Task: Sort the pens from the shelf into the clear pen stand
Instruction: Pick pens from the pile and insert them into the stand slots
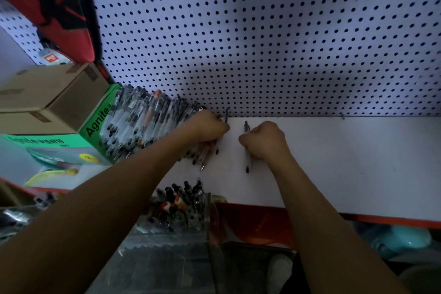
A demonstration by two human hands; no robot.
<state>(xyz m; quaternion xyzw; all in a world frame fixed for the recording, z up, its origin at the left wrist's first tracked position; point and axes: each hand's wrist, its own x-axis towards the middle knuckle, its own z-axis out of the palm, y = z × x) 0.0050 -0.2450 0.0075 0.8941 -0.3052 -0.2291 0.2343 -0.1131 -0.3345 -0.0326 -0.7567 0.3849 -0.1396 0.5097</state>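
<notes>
A heap of clear-barrelled pens (pixel 143 124) lies on the white shelf (pixel 346 162), leaning against a green box. My left hand (pixel 210 126) grips a bunch of pens (pixel 206 156) at the heap's right edge, their tips sticking out below my fist. To its right, my right hand (pixel 265 142) is curled round a single pen (pixel 247 167), whose two ends show above and below the fist. The clear pen stand (pixel 188 219) sits below the shelf's front edge, with several pens standing upright in it.
A white pegboard (pixel 262 31) backs the shelf. A green Agnite box (pixel 97 124) and brown cartons (pixel 47 93) fill the shelf's left end. A red bag (pixel 55 2) hangs at the upper left. The shelf's front lip (pixel 381 218) is red, with dim items beneath it.
</notes>
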